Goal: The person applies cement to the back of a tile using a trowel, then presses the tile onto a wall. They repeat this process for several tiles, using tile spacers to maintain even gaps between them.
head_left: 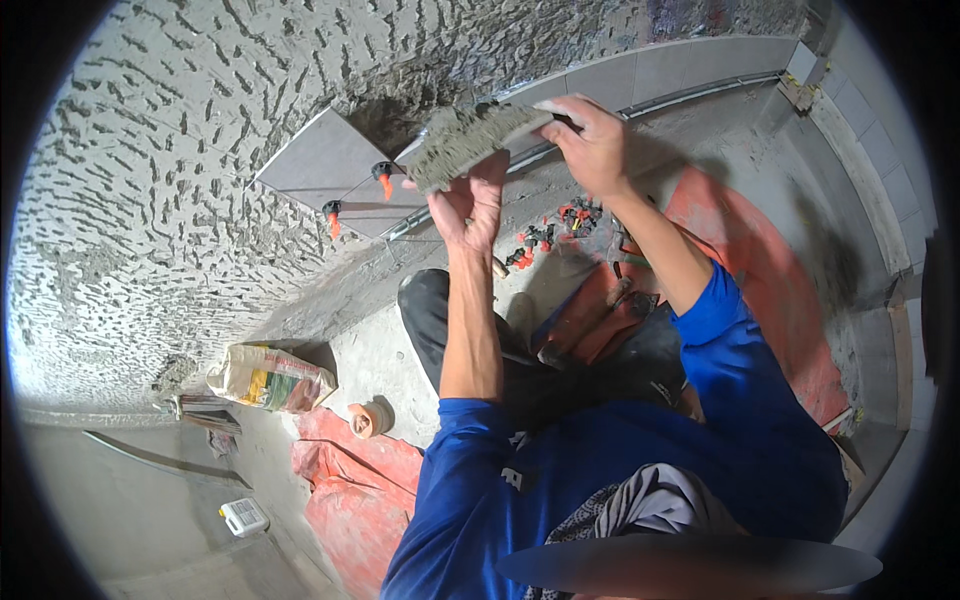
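Observation:
Both of my hands hold a tile coated with grey mortar (460, 145), tilted beside the rough wall. My left hand (465, 205) supports it from underneath, fingers curled against it. My right hand (595, 140) grips its right end, with a small dark piece at the fingers that I cannot make out. Just left of it, a grey square tile (310, 160) is on the mortared wall (150, 180), with an orange and black levelling clip (383, 178) and another such clip (334, 218) at its edges. A metal rail (680, 92) runs under the row of fitted tiles (640, 70).
Several levelling clips (580, 217) lie on the floor below my hands. A red sheet (775, 310) covers the floor at right; another red sheet (350, 480) lies lower left, near a sack (270, 378), a small bucket (370, 418) and a white jerrycan (243, 517).

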Demonstrator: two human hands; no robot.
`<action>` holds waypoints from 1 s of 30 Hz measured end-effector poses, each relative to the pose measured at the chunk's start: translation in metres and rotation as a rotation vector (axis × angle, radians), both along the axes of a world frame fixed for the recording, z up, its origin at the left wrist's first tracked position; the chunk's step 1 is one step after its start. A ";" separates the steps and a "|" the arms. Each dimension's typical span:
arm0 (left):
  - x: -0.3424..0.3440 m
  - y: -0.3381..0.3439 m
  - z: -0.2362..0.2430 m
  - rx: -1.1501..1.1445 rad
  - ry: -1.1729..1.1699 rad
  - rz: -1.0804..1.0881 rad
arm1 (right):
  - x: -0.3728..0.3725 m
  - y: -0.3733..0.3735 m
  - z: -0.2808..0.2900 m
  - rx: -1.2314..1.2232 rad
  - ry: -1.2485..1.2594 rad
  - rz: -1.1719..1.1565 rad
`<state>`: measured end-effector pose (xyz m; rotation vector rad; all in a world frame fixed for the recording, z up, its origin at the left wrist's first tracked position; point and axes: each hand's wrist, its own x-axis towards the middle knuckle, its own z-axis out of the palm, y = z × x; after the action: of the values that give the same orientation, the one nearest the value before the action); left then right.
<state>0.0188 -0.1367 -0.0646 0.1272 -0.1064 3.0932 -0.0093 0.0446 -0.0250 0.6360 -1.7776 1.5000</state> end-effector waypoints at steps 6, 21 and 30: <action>-0.027 -0.033 0.016 -0.131 -0.030 -0.041 | -0.045 -0.031 0.028 0.086 0.158 -0.040; -0.053 -0.051 0.036 -0.209 -0.240 0.005 | -0.067 -0.058 0.063 0.064 -0.183 0.167; -0.058 -0.041 0.044 -0.269 -0.288 0.142 | -0.085 -0.062 0.067 0.172 -0.279 0.113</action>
<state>-0.0392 -0.1773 -0.0210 -0.3334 0.3227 3.2049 -0.0941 -0.0174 0.0424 0.6454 -2.1315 1.5846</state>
